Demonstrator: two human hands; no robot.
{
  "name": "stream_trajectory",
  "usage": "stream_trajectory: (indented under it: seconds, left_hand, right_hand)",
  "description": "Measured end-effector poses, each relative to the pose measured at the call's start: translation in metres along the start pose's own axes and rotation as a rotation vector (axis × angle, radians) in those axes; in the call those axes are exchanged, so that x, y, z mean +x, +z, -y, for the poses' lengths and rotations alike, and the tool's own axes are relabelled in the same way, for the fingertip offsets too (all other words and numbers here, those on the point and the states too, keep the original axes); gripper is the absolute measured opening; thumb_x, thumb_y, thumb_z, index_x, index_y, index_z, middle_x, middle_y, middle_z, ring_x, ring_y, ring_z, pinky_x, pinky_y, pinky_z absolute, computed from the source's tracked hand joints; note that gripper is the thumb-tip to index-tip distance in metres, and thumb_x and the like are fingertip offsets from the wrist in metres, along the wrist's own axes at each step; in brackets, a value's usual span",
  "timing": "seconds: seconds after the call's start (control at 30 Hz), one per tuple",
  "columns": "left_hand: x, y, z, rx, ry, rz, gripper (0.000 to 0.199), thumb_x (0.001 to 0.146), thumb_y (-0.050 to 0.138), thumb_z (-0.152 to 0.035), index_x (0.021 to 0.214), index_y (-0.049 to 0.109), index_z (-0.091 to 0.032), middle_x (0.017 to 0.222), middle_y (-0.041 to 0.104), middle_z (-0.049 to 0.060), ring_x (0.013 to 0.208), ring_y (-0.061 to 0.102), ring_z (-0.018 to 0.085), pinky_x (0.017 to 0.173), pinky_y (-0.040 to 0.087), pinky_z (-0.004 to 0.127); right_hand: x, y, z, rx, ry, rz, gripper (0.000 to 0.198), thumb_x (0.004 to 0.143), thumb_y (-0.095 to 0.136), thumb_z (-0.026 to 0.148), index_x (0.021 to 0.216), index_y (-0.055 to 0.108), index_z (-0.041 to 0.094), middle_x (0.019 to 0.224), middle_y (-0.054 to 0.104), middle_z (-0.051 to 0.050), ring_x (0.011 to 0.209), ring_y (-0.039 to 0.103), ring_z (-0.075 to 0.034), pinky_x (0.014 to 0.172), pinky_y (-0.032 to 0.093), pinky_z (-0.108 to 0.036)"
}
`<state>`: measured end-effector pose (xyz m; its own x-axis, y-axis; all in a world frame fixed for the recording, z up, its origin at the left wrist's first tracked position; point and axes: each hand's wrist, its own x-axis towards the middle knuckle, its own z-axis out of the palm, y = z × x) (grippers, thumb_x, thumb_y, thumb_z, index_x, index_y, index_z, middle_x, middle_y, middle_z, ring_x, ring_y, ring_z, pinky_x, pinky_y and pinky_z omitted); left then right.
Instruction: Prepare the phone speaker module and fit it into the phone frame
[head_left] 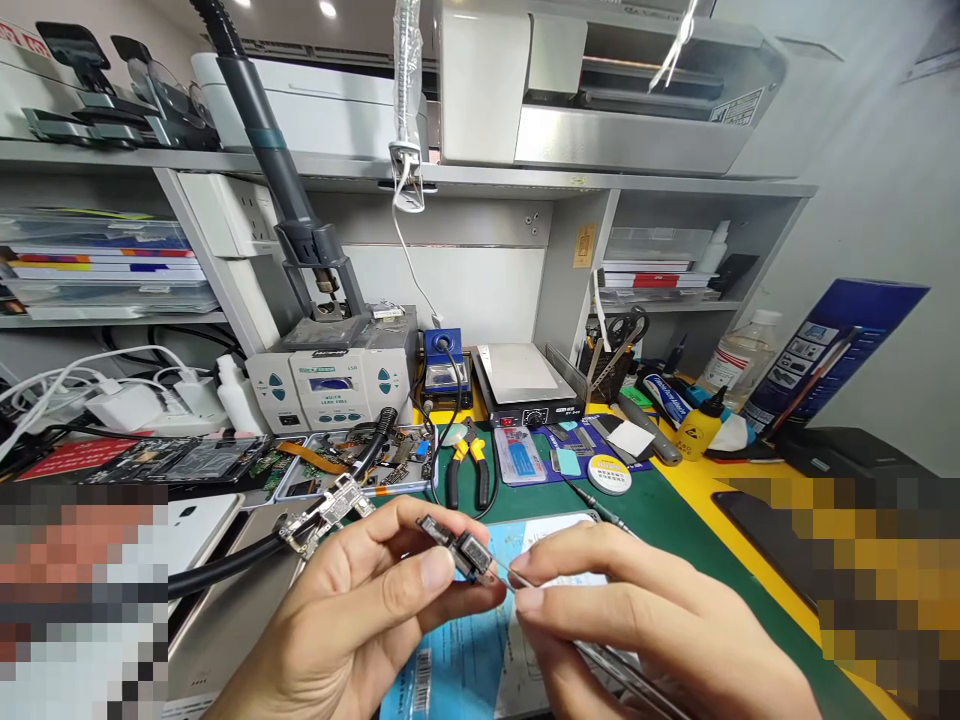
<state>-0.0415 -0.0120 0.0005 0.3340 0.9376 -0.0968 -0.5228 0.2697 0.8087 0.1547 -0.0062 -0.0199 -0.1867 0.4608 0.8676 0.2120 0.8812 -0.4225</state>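
On my far left, the black hose (225,566) runs across a grey device (225,640). Next along, a bare circuit board (330,512) sits just behind my left hand (360,610). Those left fingers are closed in a pinch, thumb in front, gripping the small black part (474,552), which is held up tilted above the blue-and-white packet (457,655). Behind it, the yellow-handled pliers (469,465) lie on the green mat (727,530), handles towards me. Now the tweezers (622,675): their tip is right at the part's lower right end, and whether it touches, I can't tell. My right hand (637,605) has them, thumb and forefinger pressed together near the tip. Beyond, a round tin (609,474), then a yellow bottle (701,428), upright.
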Motion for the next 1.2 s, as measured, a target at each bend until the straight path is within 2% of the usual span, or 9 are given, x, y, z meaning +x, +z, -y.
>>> stream_trajectory:
  seconds: [0.2, 0.5, 0.7, 1.2]
  left_hand:
    - [0.0009, 0.0021, 0.0007, -0.006, 0.011, -0.028, 0.010, 0.086, 0.070, -0.013, 0.090, 0.079, -0.015, 0.091, 0.075, 0.007, 0.088, 0.070, 0.020, 0.084, 0.060, 0.028]
    - [0.0015, 0.0029, -0.0007, -0.006, 0.004, -0.056, 0.006, 0.083, 0.075, -0.015, 0.087, 0.079, -0.015, 0.091, 0.074, 0.007, 0.087, 0.070, 0.020, 0.086, 0.060, 0.031]
    - [0.0014, -0.0010, 0.0016, -0.007, 0.004, -0.037, 0.009, 0.087, 0.070, -0.013, 0.090, 0.079, -0.016, 0.093, 0.075, 0.006, 0.089, 0.070, 0.019, 0.090, 0.060, 0.033]
    - [0.0015, -0.0003, 0.0035, 0.016, 0.048, -0.081, 0.008, 0.084, 0.074, -0.014, 0.089, 0.079, -0.017, 0.093, 0.075, 0.005, 0.086, 0.072, 0.019, 0.086, 0.062, 0.031]
  right_hand:
    - [0.0035, -0.0056, -0.0005, -0.003, -0.032, 0.071, 0.033, 0.078, 0.067, -0.001, 0.102, 0.074, 0.020, 0.090, 0.076, -0.008, 0.070, 0.076, -0.015, 0.064, 0.062, -0.017]
    - [0.0040, -0.0070, -0.0030, -0.037, -0.061, 0.091, 0.034, 0.079, 0.065, 0.000, 0.105, 0.074, 0.020, 0.091, 0.078, -0.008, 0.074, 0.078, -0.016, 0.067, 0.063, -0.016]
    - [0.0028, -0.0051, -0.0027, -0.043, -0.065, 0.071, 0.035, 0.077, 0.065, -0.003, 0.103, 0.075, 0.018, 0.090, 0.078, -0.007, 0.075, 0.077, -0.015, 0.071, 0.063, -0.015]
    - [-0.0004, -0.0034, -0.0011, -0.102, -0.031, 0.016, 0.035, 0.078, 0.064, 0.000, 0.103, 0.076, 0.022, 0.090, 0.078, -0.008, 0.074, 0.076, -0.017, 0.066, 0.064, -0.019]
